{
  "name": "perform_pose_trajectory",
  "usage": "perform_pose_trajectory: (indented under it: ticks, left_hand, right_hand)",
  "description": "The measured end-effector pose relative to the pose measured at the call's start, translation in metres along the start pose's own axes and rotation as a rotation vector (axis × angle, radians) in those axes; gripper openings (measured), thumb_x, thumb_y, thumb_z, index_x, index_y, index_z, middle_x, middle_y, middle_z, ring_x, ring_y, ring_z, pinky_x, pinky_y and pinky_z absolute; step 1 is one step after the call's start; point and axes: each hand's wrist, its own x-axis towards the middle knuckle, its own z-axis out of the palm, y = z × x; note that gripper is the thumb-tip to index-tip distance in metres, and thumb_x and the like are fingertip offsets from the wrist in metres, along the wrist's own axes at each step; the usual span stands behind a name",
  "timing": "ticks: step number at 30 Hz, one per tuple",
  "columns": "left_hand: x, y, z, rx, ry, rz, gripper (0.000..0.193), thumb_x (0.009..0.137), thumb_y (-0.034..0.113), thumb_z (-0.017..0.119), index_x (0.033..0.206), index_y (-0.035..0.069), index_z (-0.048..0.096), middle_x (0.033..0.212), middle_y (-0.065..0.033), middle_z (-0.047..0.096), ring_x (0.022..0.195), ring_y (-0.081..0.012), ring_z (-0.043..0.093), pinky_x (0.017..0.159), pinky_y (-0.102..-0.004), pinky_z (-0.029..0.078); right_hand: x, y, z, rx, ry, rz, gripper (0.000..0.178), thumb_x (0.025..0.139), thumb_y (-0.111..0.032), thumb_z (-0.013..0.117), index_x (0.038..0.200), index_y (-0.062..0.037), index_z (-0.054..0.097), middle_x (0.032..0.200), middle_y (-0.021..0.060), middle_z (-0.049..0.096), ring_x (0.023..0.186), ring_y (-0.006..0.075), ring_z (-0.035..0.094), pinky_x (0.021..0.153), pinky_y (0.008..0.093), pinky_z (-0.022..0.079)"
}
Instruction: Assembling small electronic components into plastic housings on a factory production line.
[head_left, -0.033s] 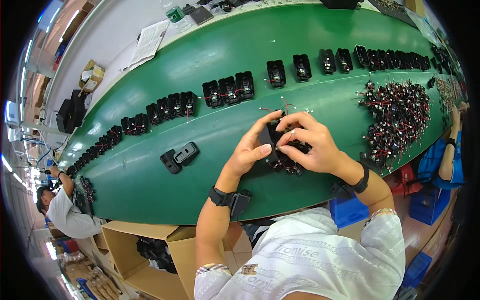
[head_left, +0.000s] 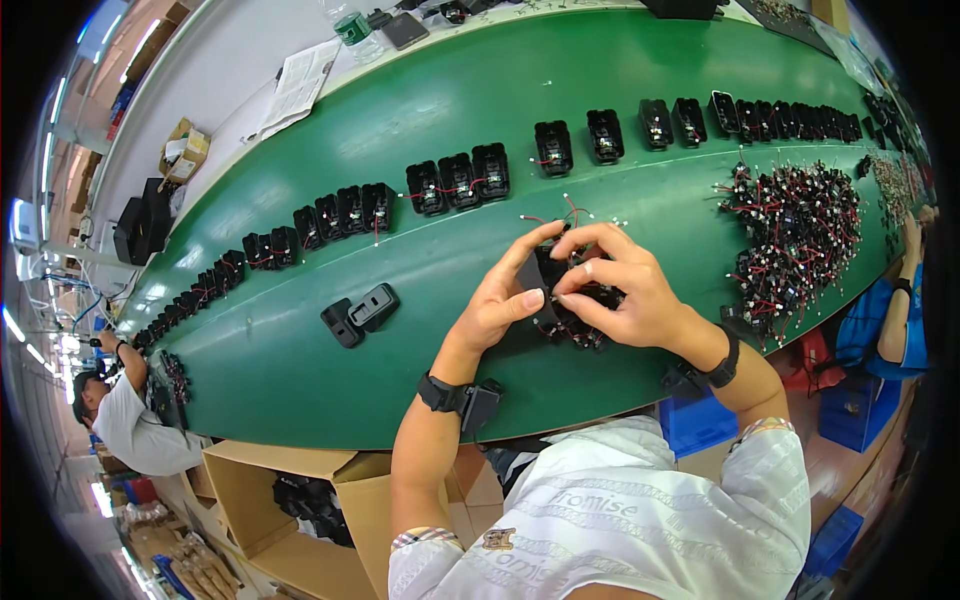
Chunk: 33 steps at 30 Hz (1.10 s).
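My left hand (head_left: 497,300) is wrapped round a black plastic housing (head_left: 546,287) and holds it tilted above the green table (head_left: 440,320). At the housing's open side, the thumb and forefinger of my right hand (head_left: 640,290) are pinched together; the small part between them is too hidden to name. Under and around both hands lies a small heap of black parts with red wires (head_left: 580,334) and white connectors. To the left of my left hand, two empty-handed black plastic shells (head_left: 374,306) rest on the table, one leaning against the other.
A long row of black housings (head_left: 457,180) with red wires curves along the table. On the right is a large pile of wired parts (head_left: 795,240). A cardboard box (head_left: 270,535) stands below the front edge. Other people work at the far left (head_left: 140,420) and right (head_left: 900,320).
My right fingertips have shifted very slightly at the housing. Everything else stays in place.
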Motion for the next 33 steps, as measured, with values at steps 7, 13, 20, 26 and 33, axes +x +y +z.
perform_pose_trajectory:
  ticks: [7, 13, 20, 26, 33]
  left_hand:
    - [0.001, -0.002, -0.003, -0.066, -0.005, 0.032, 0.083, 0.082, 0.032, 0.065, 0.146, -0.001, 0.025, 0.145, -0.0153, 0.034, 0.136, -0.0259, 0.034, 0.112, -0.0379, 0.024]
    - [0.0, -0.002, -0.001, 0.162, 0.085, 0.104, 0.073, 0.09, 0.025, 0.061, 0.148, 0.005, 0.021, 0.121, -0.0138, 0.058, 0.108, -0.0192, 0.056, 0.096, -0.0337, 0.042]
    - [-0.028, 0.045, -0.044, 1.262, 0.816, 0.359, 0.031, 0.083, 0.014, 0.064, 0.112, 0.003, 0.058, 0.098, -0.0118, 0.067, 0.097, -0.0288, 0.062, 0.085, -0.0386, 0.046]
    - [-0.086, 0.05, -0.058, 1.699, 0.778, 0.089, 0.042, 0.076, 0.023, 0.072, 0.112, 0.007, 0.058, 0.114, -0.0109, 0.059, 0.121, -0.0351, 0.046, 0.101, -0.0463, 0.035]
    - [-0.119, 0.05, -0.067, 1.776, 0.755, -0.232, 0.058, 0.069, 0.026, 0.079, 0.119, 0.009, 0.055, 0.124, -0.01, 0.054, 0.13, -0.04, 0.034, 0.108, -0.0581, 0.022]
  right_hand:
    - [0.005, -0.002, -0.006, 0.103, -0.094, 0.008, 0.027, 0.068, -0.011, 0.075, 0.091, -0.0027, 0.064, 0.125, 0.0144, 0.053, 0.115, 0.0328, 0.05, 0.091, 0.0397, 0.045]
    - [0.014, 0.011, -0.009, 0.169, -0.193, 0.118, 0.032, 0.065, -0.016, 0.08, 0.088, -0.0023, 0.062, 0.123, 0.0182, 0.054, 0.105, 0.0357, 0.059, 0.091, 0.0399, 0.046]
    - [0.103, 0.068, -0.02, -0.493, -0.202, -0.096, 0.028, 0.066, -0.021, 0.078, 0.086, -0.0061, 0.064, 0.127, 0.0158, 0.054, 0.109, 0.0362, 0.054, 0.093, 0.0422, 0.042]
    - [0.127, 0.107, -0.003, -0.645, -0.281, -0.007, 0.029, 0.065, -0.026, 0.079, 0.084, -0.0082, 0.067, 0.125, 0.0138, 0.056, 0.114, 0.0338, 0.051, 0.097, 0.0425, 0.039]
    - [0.123, 0.115, 0.009, -0.801, -0.319, -0.044, 0.027, 0.063, -0.027, 0.079, 0.082, -0.0102, 0.068, 0.119, 0.0098, 0.058, 0.116, 0.0304, 0.048, 0.1, 0.0421, 0.037]
